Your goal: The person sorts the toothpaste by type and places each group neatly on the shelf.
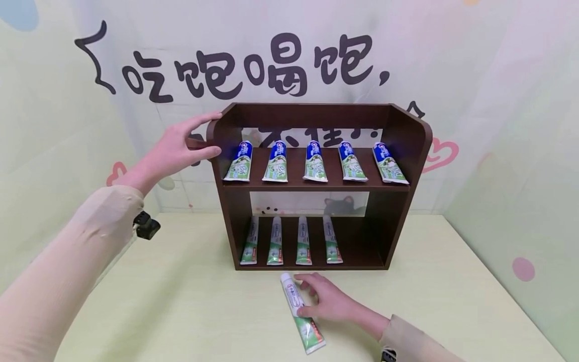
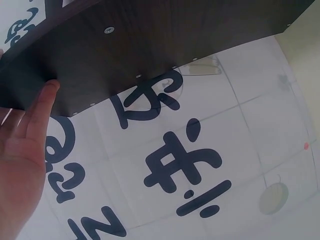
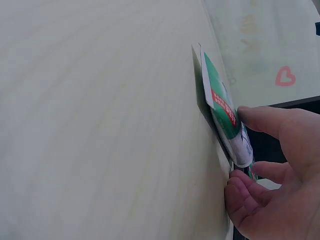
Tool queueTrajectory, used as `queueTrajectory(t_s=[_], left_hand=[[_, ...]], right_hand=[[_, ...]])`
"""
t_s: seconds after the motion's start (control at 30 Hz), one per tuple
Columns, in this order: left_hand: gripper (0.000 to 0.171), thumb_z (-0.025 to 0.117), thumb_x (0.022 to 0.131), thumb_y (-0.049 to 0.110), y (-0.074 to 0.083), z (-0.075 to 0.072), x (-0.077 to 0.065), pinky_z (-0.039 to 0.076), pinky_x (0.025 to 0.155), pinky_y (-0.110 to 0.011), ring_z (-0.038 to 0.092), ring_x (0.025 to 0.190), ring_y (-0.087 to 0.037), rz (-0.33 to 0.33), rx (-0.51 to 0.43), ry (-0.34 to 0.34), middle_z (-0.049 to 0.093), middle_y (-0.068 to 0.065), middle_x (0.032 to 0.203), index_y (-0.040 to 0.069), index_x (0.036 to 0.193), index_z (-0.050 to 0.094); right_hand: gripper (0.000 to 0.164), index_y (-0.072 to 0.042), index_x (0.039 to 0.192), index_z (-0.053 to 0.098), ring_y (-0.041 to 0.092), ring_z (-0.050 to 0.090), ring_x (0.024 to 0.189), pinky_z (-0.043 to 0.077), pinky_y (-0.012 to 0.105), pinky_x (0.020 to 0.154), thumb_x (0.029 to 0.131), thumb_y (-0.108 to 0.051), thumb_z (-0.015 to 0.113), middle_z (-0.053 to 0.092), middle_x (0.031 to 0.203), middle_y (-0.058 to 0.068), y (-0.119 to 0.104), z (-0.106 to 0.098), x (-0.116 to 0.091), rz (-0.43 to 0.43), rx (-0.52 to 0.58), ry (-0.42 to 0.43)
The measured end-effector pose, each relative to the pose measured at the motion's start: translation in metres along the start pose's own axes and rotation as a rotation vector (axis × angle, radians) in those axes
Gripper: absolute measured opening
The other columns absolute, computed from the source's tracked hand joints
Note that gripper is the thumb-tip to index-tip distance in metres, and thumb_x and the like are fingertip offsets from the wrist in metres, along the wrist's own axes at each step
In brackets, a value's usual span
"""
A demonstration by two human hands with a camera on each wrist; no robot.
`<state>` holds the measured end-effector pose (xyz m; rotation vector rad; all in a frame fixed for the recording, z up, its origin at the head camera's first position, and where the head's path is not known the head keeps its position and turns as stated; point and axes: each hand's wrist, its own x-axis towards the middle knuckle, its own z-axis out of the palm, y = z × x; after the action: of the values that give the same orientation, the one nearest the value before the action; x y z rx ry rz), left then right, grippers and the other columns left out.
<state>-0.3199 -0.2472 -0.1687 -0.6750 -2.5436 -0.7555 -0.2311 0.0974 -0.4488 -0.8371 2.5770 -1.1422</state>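
My left hand (image 1: 174,151) rests on the upper left side of a dark brown two-tier shelf (image 1: 312,115), thumb and a fingertip against its edge. In the left wrist view, a finger (image 2: 47,95) touches the side panel. At the table's front, my right hand (image 1: 327,301) is beside a white and green toothpaste tube (image 1: 298,311), its cap towards the shelf. The thumb meets the tube's right edge, and the loosely bent fingers stand by the cap. In the right wrist view, the tube (image 3: 225,107) lies left of the thumb; part of the fingers' contact is hidden.
Several blue, white and green toothpaste tubes (image 1: 314,163) lean in a row on the upper tier. Several white and green tubes (image 1: 303,241) lie on the lower tier, left and middle. Pale table (image 1: 181,311) surrounds the shelf's front; a printed wall cloth (image 1: 90,136) hangs behind.
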Motion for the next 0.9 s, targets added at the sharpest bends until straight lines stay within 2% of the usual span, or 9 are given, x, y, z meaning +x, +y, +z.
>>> queueTrajectory(t_s=[0.07,0.13,0.2,0.3,0.33,0.43,0.53,0.7,0.9], left_hand=[[0.068,0.072,0.090,0.032,0.000,0.001,0.000,0.046,0.095,-0.035,0.064,0.119,-0.027,0.005,-0.002,-0.001,0.041,0.009,0.157,0.038,0.150,0.040],[0.068,0.072,0.090,0.032,0.000,0.001,0.000,0.050,0.092,-0.033,0.067,0.113,-0.018,0.007,-0.006,-0.001,0.041,0.008,0.157,0.037,0.150,0.041],[0.068,0.072,0.090,0.031,0.000,0.000,0.000,0.053,0.083,-0.025,0.070,0.099,-0.003,0.006,-0.014,-0.005,0.040,0.006,0.158,0.036,0.150,0.041],[0.068,0.072,0.090,0.030,0.001,-0.001,0.000,0.051,0.067,-0.015,0.064,0.078,0.015,0.005,-0.010,-0.004,0.040,0.004,0.158,0.034,0.150,0.041],[0.068,0.071,0.091,0.031,0.002,-0.001,0.000,0.050,0.068,-0.014,0.061,0.076,0.018,0.004,-0.003,-0.007,0.040,0.004,0.158,0.034,0.150,0.040],[0.067,0.071,0.091,0.034,0.003,-0.001,0.000,0.045,0.078,-0.016,0.059,0.077,0.019,0.003,0.025,-0.009,0.041,0.005,0.158,0.035,0.150,0.040],[0.068,0.071,0.091,0.035,0.003,0.000,-0.001,0.045,0.079,-0.017,0.059,0.078,0.018,0.000,0.027,-0.014,0.040,0.005,0.158,0.035,0.151,0.039],[0.068,0.071,0.091,0.032,0.002,0.000,-0.001,0.048,0.070,-0.013,0.061,0.077,0.016,0.000,0.009,-0.015,0.040,0.005,0.158,0.034,0.151,0.040],[0.068,0.071,0.091,0.033,0.002,-0.001,-0.001,0.052,0.066,-0.016,0.062,0.080,0.016,-0.013,-0.003,-0.021,0.039,0.006,0.158,0.038,0.150,0.039]], right_hand=[[0.076,-0.009,0.144,0.047,0.015,0.054,0.099,0.046,0.023,0.081,0.079,-0.026,0.082,0.060,0.119,0.006,-0.002,0.001,-0.002,0.005,0.006,-0.009],[0.074,-0.009,0.144,0.048,0.015,0.054,0.099,0.046,0.022,0.081,0.080,-0.024,0.081,0.060,0.118,0.005,-0.004,0.002,-0.002,0.011,0.015,-0.020],[0.073,-0.010,0.144,0.047,0.012,0.054,0.097,0.046,0.022,0.081,0.081,-0.021,0.081,0.060,0.116,0.003,-0.006,0.002,-0.002,0.019,0.023,-0.034],[0.071,-0.010,0.145,0.046,0.010,0.053,0.094,0.046,0.021,0.079,0.082,-0.018,0.080,0.058,0.112,0.002,-0.011,0.003,-0.002,0.023,0.027,-0.046],[0.072,-0.010,0.145,0.046,0.010,0.052,0.092,0.046,0.020,0.078,0.083,-0.017,0.079,0.058,0.110,0.002,-0.012,0.004,-0.002,0.025,0.028,-0.047],[0.072,-0.008,0.147,0.044,0.009,0.051,0.088,0.045,0.019,0.073,0.083,-0.014,0.078,0.057,0.104,0.002,-0.015,0.006,-0.004,0.034,0.030,-0.052],[0.073,-0.009,0.148,0.043,0.007,0.050,0.082,0.045,0.017,0.068,0.084,-0.015,0.078,0.056,0.098,0.001,-0.018,0.009,-0.004,0.061,0.019,-0.057],[0.075,-0.015,0.150,0.042,0.002,0.053,0.073,0.047,0.017,0.062,0.084,-0.017,0.078,0.060,0.090,-0.004,-0.021,0.014,-0.003,0.099,-0.023,-0.057],[0.076,-0.017,0.150,0.043,0.002,0.056,0.063,0.050,0.018,0.055,0.082,-0.013,0.077,0.064,0.080,-0.003,-0.025,0.017,-0.001,0.090,-0.018,-0.051]])
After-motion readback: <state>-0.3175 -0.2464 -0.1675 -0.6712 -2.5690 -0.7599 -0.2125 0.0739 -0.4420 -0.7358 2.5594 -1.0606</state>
